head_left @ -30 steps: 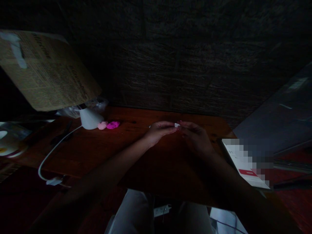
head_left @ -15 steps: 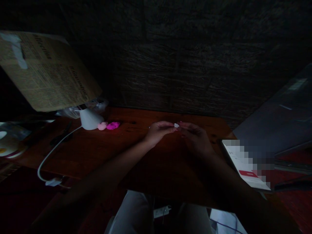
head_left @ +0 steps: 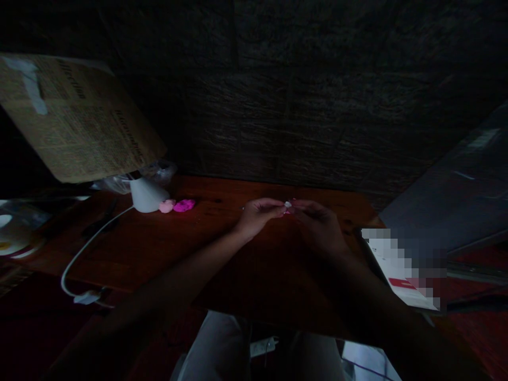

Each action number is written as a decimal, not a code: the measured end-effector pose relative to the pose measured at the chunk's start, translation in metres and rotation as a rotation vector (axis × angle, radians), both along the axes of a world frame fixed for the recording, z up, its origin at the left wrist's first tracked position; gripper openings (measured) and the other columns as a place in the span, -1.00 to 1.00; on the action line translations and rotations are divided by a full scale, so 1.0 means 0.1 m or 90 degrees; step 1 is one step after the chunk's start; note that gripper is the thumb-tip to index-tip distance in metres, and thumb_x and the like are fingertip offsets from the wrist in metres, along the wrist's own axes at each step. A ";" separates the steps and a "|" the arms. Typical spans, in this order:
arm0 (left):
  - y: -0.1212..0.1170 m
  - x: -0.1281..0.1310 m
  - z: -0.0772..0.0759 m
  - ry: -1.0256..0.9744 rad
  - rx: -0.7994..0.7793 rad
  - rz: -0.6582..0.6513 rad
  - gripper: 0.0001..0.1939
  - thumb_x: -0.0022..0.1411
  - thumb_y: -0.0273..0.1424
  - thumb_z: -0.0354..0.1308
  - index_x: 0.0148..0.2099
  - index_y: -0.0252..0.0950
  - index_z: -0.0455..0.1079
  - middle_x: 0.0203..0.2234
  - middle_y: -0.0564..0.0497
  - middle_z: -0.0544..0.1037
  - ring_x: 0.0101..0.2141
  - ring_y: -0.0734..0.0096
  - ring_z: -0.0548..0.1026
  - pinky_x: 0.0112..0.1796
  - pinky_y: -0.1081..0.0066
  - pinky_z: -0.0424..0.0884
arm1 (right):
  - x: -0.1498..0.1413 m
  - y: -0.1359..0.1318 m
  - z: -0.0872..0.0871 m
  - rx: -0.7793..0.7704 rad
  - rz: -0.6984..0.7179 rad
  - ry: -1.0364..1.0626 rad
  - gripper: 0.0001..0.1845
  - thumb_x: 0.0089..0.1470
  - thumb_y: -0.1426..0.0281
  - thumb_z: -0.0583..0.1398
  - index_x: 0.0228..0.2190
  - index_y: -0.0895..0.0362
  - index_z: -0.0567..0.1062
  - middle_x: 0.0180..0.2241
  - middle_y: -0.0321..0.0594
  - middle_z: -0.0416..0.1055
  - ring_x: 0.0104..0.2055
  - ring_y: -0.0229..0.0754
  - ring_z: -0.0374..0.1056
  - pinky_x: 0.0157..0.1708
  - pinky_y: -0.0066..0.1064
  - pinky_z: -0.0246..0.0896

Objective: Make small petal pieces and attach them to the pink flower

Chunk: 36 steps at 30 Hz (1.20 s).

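A small white lump of modelling clay [head_left: 288, 204] with a touch of pink at its edges is pinched between my two hands, above the wooden table. My left hand [head_left: 257, 216] grips its left side between thumb and forefinger. From the other side, the thumb and fingers of my right hand [head_left: 320, 223] close on it; that hand is in shadow and its fingertips are partly hidden. To the left lie a pale pink clay lump [head_left: 166, 206] and a bright magenta clay lump [head_left: 184, 205], touching each other.
A lamp with a newsprint shade [head_left: 87, 121] stands at the left on a white base [head_left: 147, 196], its white cable [head_left: 73, 259] looping over the table edge. A book-like white item [head_left: 383, 264], partly blurred out, lies at right. A dark wall [head_left: 278, 121] rises behind.
The fingers have shifted slightly around the white clay, and a little pink now shows beside it. Both hands stay in nearly the same place.
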<state>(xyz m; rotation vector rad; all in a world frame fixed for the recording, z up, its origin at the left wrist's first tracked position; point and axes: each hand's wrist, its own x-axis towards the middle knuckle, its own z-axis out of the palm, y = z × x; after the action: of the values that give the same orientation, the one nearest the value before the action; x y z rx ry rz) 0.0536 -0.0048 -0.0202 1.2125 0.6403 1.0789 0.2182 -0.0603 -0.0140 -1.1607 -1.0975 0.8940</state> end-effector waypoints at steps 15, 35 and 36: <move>0.00 0.00 -0.02 0.021 0.065 0.000 -0.63 -0.08 -0.20 0.49 -0.26 -0.34 0.61 -0.34 -0.07 0.69 -0.34 0.40 0.60 -0.14 0.31 0.50 | 0.00 0.00 0.00 0.012 0.002 0.006 -0.67 -0.22 0.16 0.49 -0.36 0.02 0.67 -0.23 -0.18 0.66 -0.06 0.00 0.53 0.08 -0.08 0.34; -0.02 -0.01 0.00 0.060 0.160 0.031 -0.77 0.05 -0.28 0.41 -0.26 -0.31 0.60 -0.27 -0.09 0.70 -0.26 0.33 0.62 -0.11 0.30 0.50 | -0.01 -0.03 0.04 0.017 -0.024 -0.023 -0.65 -0.14 0.13 0.46 -0.32 0.04 0.64 -0.25 -0.17 0.66 -0.15 -0.04 0.56 -0.03 -0.15 0.41; -0.03 -0.01 0.01 0.062 0.159 0.036 -0.77 0.04 -0.28 0.41 -0.27 -0.31 0.60 -0.28 -0.09 0.70 -0.25 0.33 0.62 -0.11 0.30 0.50 | -0.01 -0.03 0.03 0.027 -0.030 -0.033 -0.65 -0.13 0.12 0.45 -0.32 0.05 0.64 -0.24 -0.16 0.66 -0.15 -0.04 0.56 -0.02 -0.14 0.40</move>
<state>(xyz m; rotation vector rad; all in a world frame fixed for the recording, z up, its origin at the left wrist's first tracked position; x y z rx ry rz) 0.0527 -0.0076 -0.0192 1.4770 0.6315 1.1786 0.2169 -0.0630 -0.0108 -1.1753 -1.1221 0.8044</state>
